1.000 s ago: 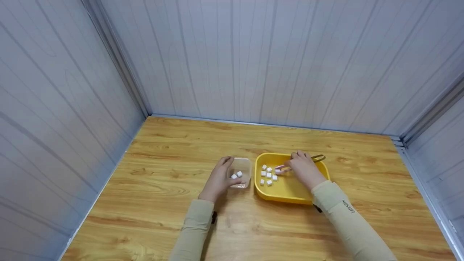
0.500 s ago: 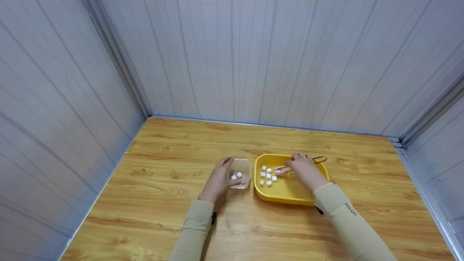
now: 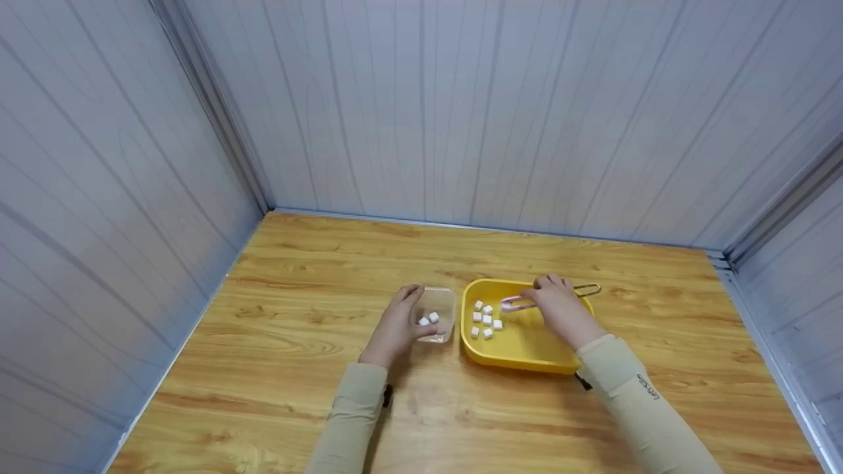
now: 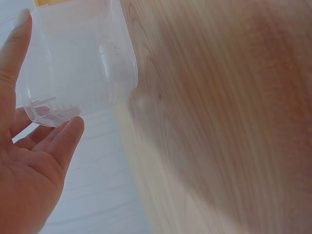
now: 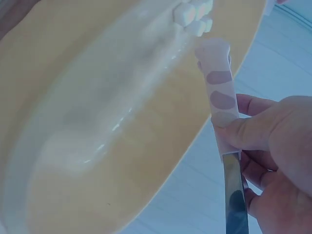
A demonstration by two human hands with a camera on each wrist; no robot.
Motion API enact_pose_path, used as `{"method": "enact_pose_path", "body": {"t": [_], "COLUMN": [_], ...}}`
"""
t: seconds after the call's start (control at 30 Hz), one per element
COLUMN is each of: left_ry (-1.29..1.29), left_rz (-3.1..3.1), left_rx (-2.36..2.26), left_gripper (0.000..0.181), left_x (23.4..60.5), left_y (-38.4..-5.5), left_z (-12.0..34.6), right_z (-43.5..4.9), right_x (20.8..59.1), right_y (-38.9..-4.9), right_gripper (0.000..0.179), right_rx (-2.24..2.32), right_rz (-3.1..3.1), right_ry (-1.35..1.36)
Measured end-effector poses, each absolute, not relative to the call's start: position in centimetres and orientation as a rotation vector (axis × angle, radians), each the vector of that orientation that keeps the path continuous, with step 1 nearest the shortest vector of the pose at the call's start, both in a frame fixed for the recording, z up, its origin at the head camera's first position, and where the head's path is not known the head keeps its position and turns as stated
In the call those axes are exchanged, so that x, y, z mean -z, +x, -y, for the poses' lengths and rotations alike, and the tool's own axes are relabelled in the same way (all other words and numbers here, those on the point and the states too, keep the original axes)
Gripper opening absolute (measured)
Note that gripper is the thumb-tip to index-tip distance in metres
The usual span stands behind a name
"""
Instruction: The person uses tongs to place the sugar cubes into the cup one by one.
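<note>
My left hand (image 3: pixel 397 327) grips a small clear plastic container (image 3: pixel 446 299) between thumb and fingers. Two white cubes (image 3: pixel 433 317) lie inside it. In the left wrist view, the container (image 4: pixel 73 53) looks see-through, with fingers at its near side and corner. My right hand (image 3: pixel 560 308) pinches metal tongs (image 5: pixel 235 195) with pink, spotted tips, over the yellow tray (image 3: pixel 520 361). Something white shows at the tong tips (image 3: pixel 507 305), apparently a cube. Several more white cubes (image 3: pixel 487 320) sit in the left part of the tray, just left of the tips.
Container and tray stand side by side on a wood-grain table (image 3: pixel 316 263), a narrow gap between them. Pale panel walls (image 3: pixel 461 118) enclose the table at the back and on both sides.
The tongs in my right hand have come together and risen slightly, shifting up and right with the hand. My left hand and the container have stayed in place.
</note>
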State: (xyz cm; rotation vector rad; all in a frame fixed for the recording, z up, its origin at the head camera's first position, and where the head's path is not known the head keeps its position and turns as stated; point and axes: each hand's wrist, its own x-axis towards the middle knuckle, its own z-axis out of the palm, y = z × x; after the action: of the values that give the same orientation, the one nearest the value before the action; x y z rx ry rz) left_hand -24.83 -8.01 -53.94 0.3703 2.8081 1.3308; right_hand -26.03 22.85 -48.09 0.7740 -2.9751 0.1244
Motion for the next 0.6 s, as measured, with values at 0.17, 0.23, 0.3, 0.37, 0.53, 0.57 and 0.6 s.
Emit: {"method": "enact_pose_path", "body": {"t": [0.17,0.23,0.3,0.37,0.53,0.57,0.6], "left_ry": [0.361,0.355,0.363,0.378,0.404,0.403,0.400], "left_rz": [-2.796,-2.788,-2.786,-2.794,-2.813,-2.812,-2.812], "left_rx": [-1.341,-1.350,-1.353,-1.350,-1.329,-1.328,-1.325], "left_gripper": [0.090,0.090,0.089,0.088,0.087,0.087,0.087], "left_x": [53.9,53.9,53.9,53.9,53.9,53.9,53.9], "left_y": [-24.9,-24.9,-24.9,-24.9,-24.9,-24.9,-24.9], "left_z": [8.0,8.0,8.0,8.0,8.1,8.1,8.1], "right_z": [-22.6,-22.4,-22.2,-22.0,-21.0,-20.8,-20.5], "right_x": [47.5,47.3,47.0,46.8,46.1,45.9,45.7], "right_y": [-25.7,-25.6,-25.5,-25.4,-25.1,-25.1,-25.1], "right_gripper": [0.051,0.050,0.049,0.046,0.045,0.045,0.046], "right_rx": [-0.123,-0.126,-0.129,-0.130,-0.147,-0.154,-0.159], "right_rz": [2.970,2.963,2.956,2.946,2.930,2.926,2.922], "right_ry": [0.761,0.766,0.775,0.789,0.817,0.823,0.831]}}
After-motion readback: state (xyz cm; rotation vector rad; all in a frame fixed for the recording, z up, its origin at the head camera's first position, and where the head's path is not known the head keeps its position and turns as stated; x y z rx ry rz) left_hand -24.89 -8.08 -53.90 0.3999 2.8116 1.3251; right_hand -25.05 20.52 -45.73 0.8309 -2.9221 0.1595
